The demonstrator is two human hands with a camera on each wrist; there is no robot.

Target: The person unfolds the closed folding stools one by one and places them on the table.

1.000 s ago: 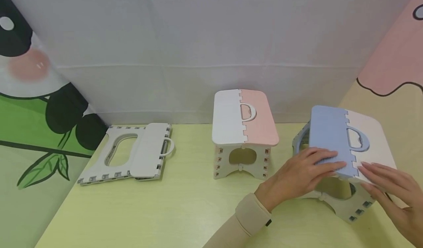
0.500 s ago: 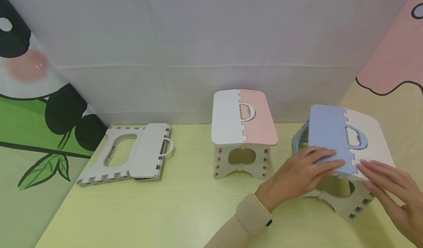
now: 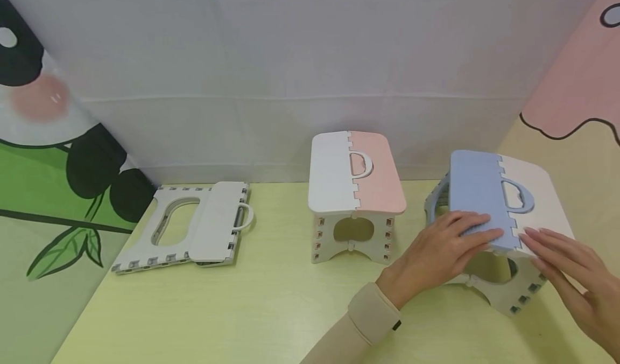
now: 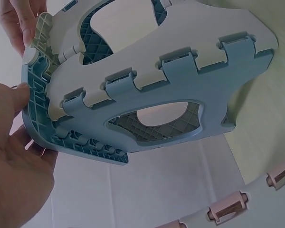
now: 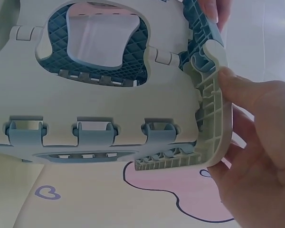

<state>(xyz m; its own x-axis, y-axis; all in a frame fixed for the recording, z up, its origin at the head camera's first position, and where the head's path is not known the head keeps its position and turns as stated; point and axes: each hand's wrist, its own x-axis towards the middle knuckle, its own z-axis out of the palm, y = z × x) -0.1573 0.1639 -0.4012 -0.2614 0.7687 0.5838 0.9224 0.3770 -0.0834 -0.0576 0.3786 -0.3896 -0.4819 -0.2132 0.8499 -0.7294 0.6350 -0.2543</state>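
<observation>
An unfolded step stool (image 3: pixel 477 191) with a blue and white top and a blue handle stands at the right, set at an angle. My left hand (image 3: pixel 438 253) lies with extended fingers on the blue half near its front edge. On the white half's front corner rest the straight fingers of my right hand (image 3: pixel 576 278). Both wrist views show the thumbs against the stool's ribbed rim: the left thumb (image 4: pixel 22 97) by the blue part, the right thumb (image 5: pixel 235 85) by the white part. The palms stay outside the rim.
An unfolded pink and white step stool (image 3: pixel 356 173) stands left of the blue one, near the back wall cloth (image 3: pixel 271 84). Farther left lies a partly folded white stool (image 3: pixel 218 224) on its side. Everything stands on a pale yellow table (image 3: pixel 242 310).
The blue and white stool has shifted slightly away and to the left, with both hands staying on its front edge. The other two stools have not moved.
</observation>
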